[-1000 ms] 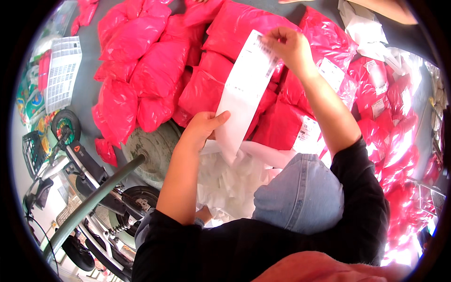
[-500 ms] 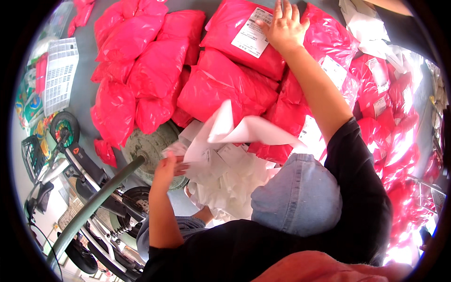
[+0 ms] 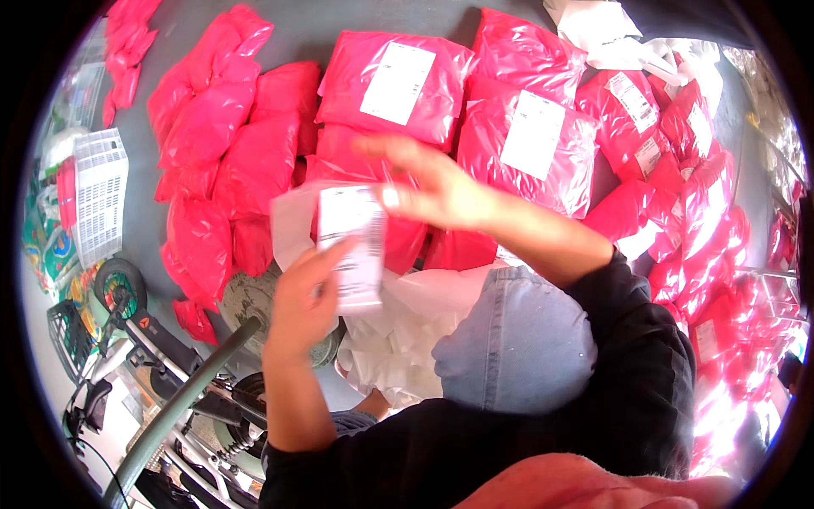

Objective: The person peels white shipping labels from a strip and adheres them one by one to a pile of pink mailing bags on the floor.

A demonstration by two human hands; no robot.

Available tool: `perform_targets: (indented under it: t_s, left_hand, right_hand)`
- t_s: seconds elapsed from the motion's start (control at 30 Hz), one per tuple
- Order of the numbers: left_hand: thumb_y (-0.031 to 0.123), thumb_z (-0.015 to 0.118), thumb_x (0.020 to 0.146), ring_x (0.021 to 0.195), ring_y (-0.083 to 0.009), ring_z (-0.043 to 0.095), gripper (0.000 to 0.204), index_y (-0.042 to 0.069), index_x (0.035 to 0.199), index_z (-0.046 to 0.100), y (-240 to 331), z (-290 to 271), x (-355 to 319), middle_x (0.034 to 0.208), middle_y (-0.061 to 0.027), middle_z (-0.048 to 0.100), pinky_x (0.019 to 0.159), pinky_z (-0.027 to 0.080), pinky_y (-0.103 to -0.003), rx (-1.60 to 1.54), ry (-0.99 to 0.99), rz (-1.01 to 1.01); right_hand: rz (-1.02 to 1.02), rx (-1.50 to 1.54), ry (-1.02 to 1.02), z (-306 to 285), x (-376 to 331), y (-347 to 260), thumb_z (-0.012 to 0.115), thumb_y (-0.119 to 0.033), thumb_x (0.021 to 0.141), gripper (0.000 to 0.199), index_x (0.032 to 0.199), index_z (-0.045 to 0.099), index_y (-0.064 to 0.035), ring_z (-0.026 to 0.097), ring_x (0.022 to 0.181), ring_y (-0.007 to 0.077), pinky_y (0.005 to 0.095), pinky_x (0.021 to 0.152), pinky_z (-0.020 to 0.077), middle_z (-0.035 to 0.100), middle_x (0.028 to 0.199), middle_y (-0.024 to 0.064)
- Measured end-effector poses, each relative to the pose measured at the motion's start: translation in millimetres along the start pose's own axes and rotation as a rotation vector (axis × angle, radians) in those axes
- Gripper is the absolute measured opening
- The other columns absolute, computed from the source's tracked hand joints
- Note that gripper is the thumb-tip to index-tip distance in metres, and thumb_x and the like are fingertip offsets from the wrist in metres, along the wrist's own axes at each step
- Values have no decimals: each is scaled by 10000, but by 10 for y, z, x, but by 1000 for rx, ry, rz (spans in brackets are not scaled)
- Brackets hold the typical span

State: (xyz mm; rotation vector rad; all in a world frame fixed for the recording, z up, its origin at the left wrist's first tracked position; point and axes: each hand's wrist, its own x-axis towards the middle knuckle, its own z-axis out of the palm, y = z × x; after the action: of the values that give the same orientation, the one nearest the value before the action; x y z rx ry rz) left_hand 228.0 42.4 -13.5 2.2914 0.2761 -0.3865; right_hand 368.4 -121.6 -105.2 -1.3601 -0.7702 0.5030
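Between my hands is a printed white shipping label (image 3: 350,254) on a strip of pale backing paper (image 3: 292,222), which trails toward my knee. My left hand (image 3: 303,297) pinches the label's lower left side, index finger across its front. My right hand (image 3: 437,187), slightly blurred, is beside the label's upper right edge. Its fingers stretch left, with the thumb apart and close to the paper; whether it touches is unclear. Beyond the hands lies a bright pink plastic parcel (image 3: 339,81) with a white label on top. Another labelled pink parcel (image 3: 483,153) sits to its right.
Stacked pink parcels (image 3: 203,127) fill the left side, with more labelled parcels (image 3: 704,204) at right. Crumpled white paper (image 3: 390,348) lies before my denim-covered knee (image 3: 517,348). A green pole (image 3: 182,399) on a round base, a scooter (image 3: 161,339) and a white crate (image 3: 100,195) stand left.
My right hand has drawn back from the labelled parcel to the label strip. My left hand has raised the strip, its printed label now facing up. The view has shifted, showing more floor beyond.
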Motion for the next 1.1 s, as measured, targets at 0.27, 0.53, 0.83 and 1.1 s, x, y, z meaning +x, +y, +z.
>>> perform_targets:
  t_s: [0.27, 0.53, 0.83, 1.1]
  left_hand:
    - [-59, 463, 775, 849, -137, 562, 488, -2, 1253, 379, 206, 743, 637, 952, -104, 588, 704, 445, -252, -895, -95, 28]
    - [126, 606, 801, 625, -57, 509, 233, -19, 975, 553, 58, 792, 807, 750, -25, 592, 536, 411, -226, -673, -320, -278]
    - [257, 653, 767, 481, -63, 442, 322, -22, 639, 556, -29, 897, 752, 505, -23, 490, 441, 352, -266, -434, 81, -290]
    - [570, 583, 733, 491, -102, 452, 575, -3, 683, 570, -547, 567, 659, 589, -22, 512, 427, 345, -262, -680, 47, -764]
  right_hand:
    - [452, 262, 275, -338, -691, -61, 694, -36, 713, 175, 830, 566, -14, 545, 671, 49, 202, 584, 453, 598, 718, 12]
    - [516, 46, 251, -413, -721, -88, 701, -66, 709, 115, 777, 627, -9, 513, 611, 28, 198, 534, 426, 605, 670, 8]
    - [327, -97, 404, -349, -480, 70, 734, -109, 665, 148, 772, 646, -57, 438, 539, 40, 198, 510, 386, 598, 665, -26]
    - [338, -144, 355, -501, 135, 139, 684, -90, 728, 91, 775, 640, -26, 553, 628, 30, 195, 551, 433, 621, 672, 13]
